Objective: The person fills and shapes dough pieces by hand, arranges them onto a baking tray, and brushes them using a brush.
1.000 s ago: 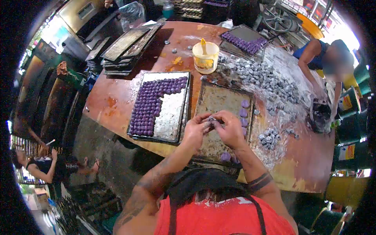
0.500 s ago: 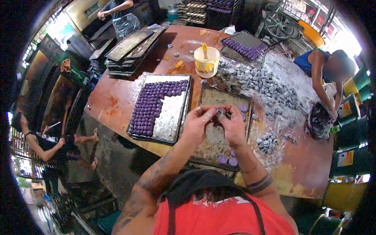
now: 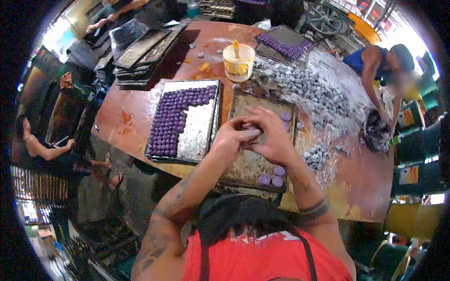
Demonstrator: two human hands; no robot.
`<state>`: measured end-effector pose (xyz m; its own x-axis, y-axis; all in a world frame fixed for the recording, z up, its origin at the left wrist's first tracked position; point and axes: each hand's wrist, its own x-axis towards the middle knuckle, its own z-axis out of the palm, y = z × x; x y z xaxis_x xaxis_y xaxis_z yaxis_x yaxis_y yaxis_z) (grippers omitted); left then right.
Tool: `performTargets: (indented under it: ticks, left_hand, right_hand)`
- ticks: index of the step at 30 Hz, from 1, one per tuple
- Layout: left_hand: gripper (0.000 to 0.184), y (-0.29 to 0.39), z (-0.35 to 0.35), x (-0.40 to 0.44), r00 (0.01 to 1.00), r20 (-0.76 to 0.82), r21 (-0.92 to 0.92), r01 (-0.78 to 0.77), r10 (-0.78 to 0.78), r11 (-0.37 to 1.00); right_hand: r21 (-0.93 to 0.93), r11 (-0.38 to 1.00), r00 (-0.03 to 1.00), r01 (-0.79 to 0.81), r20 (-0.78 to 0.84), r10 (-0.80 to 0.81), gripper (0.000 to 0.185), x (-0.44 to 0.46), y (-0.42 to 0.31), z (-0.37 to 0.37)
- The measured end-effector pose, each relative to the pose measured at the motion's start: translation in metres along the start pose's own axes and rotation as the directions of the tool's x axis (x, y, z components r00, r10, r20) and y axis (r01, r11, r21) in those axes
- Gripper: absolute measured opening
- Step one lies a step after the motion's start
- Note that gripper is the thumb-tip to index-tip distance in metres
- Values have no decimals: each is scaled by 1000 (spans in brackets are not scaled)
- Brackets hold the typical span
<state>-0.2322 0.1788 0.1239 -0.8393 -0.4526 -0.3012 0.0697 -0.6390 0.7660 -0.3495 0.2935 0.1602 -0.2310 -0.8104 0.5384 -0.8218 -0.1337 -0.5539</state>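
Observation:
My left hand and my right hand come together over a worn baking tray. Their fingers curl over each other around a small greyish-purple piece of dough, mostly covered by the fingers. On this tray, flattened purple dough pieces sit near the front right corner, and a couple more lie along the right edge. To the left stands a floured tray partly filled with tight rows of dark purple balls.
Floured dough lumps spread over the right of the table, with a smaller heap nearer me. Behind stand a white tub, stacked trays and another filled tray. A co-worker handles a dark bag at right; others stand left.
My fingers have gone from pinching at their tips to overlapping around the dough piece, the right hand now partly over the left. The whole view has shifted slightly.

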Motion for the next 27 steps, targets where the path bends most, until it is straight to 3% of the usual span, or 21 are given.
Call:
performTargets:
  ticks: [1, 2, 4, 7, 8, 10, 11, 13, 15, 16, 17, 19, 20, 22, 23, 24, 27]
  left_hand:
    - [40, -3, 8, -1, 994, 98, -25, 57, -54, 998]
    - [39, -7, 18, -5, 994, 107, -51, -23, 28, 998]
    - [35, -25, 10, 3, 977, 192, -158, 119, -88, 980]
    - [30, -42, 12, -1, 960, 193, -165, 233, -201, 958]
    - [30, -44, 16, -2, 967, 142, -119, 230, -213, 966]
    - [32, -40, 12, -1, 981, 70, -81, 186, -181, 979]
    - [31, -42, 14, -2, 998, -40, 131, 60, -55, 990]
    - [31, -44, 19, 0, 954, -148, 563, -136, 261, 815]
    - [43, -93, -9, 9, 948, 101, 716, -280, 302, 639]
    - [47, -107, -12, 1, 930, 185, 775, -337, 318, 535]
    - [52, -118, -16, -3, 906, 273, 817, -396, 323, 419]
    - [65, -97, -19, -9, 990, 77, 904, -119, 117, 411]
    - [65, -104, -31, -3, 986, 39, 859, -117, 165, 499]
    - [64, -117, -54, 12, 977, 8, 798, -135, 214, 587]
    - [63, -123, -65, 11, 980, -2, 782, -123, 200, 612]
    - [62, -118, -69, 9, 982, -12, 765, -113, 189, 634]
    - [51, -92, -68, -3, 993, -60, 764, -21, 104, 645]
  right_hand:
    - [24, 1000, 998, 11, 67, -12, 40, 3, 6, -2]
    - [48, 999, 991, 21, 133, -27, 37, 5, 13, -5]
    - [26, 995, 976, 94, 193, -98, 33, -1, 20, -8]
    - [147, 966, 966, -211, -118, 229, 34, -41, 38, 18]
    - [192, 878, 869, -438, -158, 468, 34, -51, 35, 25]
    - [260, 817, 835, -515, -64, 547, 31, -64, 29, 35]
    - [364, 753, 798, -549, -40, 601, 30, -71, 28, 37]
    - [555, 591, 714, -585, 7, 701, 31, -86, 25, 42]
    - [497, 592, 697, -635, 37, 716, 33, -105, 40, 32]
    - [482, 458, 574, -747, 120, 810, 29, -117, 44, 33]
    - [379, 470, 556, -797, 156, 817, 27, -131, 51, 34]
    - [168, 490, 517, -855, 214, 829, 22, -144, 56, 34]
    - [19, 504, 498, -864, 188, 847, 24, -152, 56, 41]
    - [-330, 739, 744, -587, 141, 654, 31, -173, 71, 59]
    - [-491, 781, 840, -387, 163, 518, 35, -183, 82, 67]
    - [-441, 755, 754, -485, 226, 616, 44, -179, 74, 62]
    - [-411, 825, 869, -389, 133, 476, 47, -191, 49, 63]
